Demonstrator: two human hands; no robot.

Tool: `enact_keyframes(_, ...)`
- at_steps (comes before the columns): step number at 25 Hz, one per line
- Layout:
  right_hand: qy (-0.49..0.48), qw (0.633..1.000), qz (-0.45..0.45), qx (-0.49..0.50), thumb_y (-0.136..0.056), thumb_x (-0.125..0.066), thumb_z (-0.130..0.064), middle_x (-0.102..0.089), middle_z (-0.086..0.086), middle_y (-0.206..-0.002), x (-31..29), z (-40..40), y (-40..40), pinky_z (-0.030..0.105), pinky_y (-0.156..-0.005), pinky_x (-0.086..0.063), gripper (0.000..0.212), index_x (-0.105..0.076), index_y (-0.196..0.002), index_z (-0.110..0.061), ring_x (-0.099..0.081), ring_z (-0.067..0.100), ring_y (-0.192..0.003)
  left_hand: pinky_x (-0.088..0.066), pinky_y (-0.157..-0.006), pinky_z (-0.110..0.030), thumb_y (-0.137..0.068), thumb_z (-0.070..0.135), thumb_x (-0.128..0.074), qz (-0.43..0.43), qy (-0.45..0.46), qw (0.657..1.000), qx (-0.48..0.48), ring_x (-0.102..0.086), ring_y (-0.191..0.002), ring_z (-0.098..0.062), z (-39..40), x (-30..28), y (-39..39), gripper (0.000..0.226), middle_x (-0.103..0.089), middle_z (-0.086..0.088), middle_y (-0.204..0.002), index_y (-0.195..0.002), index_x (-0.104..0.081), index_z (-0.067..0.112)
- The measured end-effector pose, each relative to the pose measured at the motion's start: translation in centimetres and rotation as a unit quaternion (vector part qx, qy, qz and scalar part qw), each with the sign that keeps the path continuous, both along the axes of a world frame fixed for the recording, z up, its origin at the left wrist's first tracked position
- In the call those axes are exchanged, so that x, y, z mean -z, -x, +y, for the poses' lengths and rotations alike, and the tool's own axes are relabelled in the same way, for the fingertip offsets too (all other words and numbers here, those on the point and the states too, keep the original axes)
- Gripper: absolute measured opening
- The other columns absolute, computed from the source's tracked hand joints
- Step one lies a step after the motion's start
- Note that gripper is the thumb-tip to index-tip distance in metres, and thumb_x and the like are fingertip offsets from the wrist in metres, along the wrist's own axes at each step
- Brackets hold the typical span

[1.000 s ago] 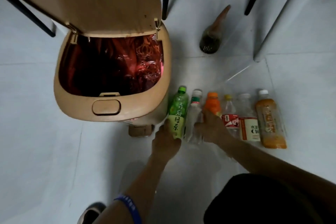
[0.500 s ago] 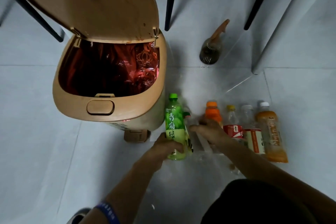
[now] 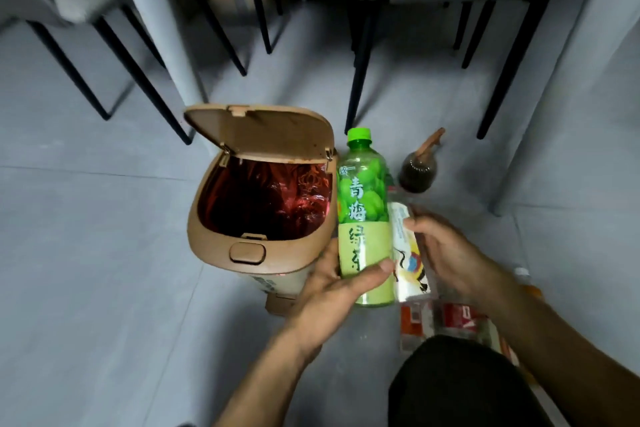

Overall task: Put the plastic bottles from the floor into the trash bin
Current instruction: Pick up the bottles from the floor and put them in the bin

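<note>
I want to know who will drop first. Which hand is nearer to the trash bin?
Left. The left hand holds the green bottle right beside the trash bin. The right hand, with the clear bottle, is farther, beyond the green bottle.

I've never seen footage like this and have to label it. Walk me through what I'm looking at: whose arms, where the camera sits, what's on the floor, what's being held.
There is no machine here. A person wears a wide-angle camera on the head, so the picture looks forward and down along their own two bare arms. That wide lens bends the edges.

The left hand grips a green tea bottle with a green cap, held upright above the floor. The right hand holds a clear bottle with a white label, right beside the green one.

On the grey tiled floor stands a tan trash bin, lid swung open, lined with a red bag. Behind the bottles a dark bottle lies on its side. More bottles lie under the right forearm, mostly hidden. Black chair legs stand further back.
</note>
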State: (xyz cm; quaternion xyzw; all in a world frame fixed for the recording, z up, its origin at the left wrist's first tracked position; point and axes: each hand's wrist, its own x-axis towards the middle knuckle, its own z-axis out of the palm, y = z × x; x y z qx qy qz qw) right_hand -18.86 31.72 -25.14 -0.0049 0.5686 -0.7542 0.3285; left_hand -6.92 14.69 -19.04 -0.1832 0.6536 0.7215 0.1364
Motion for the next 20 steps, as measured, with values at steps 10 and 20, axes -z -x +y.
enact_keyframes(10,0.019,0.977,0.200,0.077,-0.076,-0.058,0.006,-0.077,-0.003,-0.097,-8.0,-8.9,1.2,0.023,-0.072,-0.056,0.046,-0.062,-0.116,-0.015,-0.071,0.013,-0.093,-0.058,-0.072,-0.029,-0.060,0.035,-0.086,-0.021,0.245,0.969,-0.028,-0.074,-0.086,-0.017,-12.9,-12.8,-4.0,0.047,-0.079,0.000,-0.094,-0.104,-0.073,0.026)
enact_keyframes(20,-0.233,0.930,0.274,0.073,-0.074,-0.081,-0.034,-0.046,-0.018,-0.130,-8.2,-11.3,0.9,0.030,-0.094,-0.047,0.081,-0.038,-0.143,-0.030,-0.053,0.004,-0.109,-0.049,-0.103,-0.039,-0.085,0.057,-0.058,0.131,0.299,0.927,-0.184,-0.059,-0.119,-0.013,-13.0,-10.0,1.8,0.055,-0.058,0.008,-0.137,-0.134,-0.053,0.034)
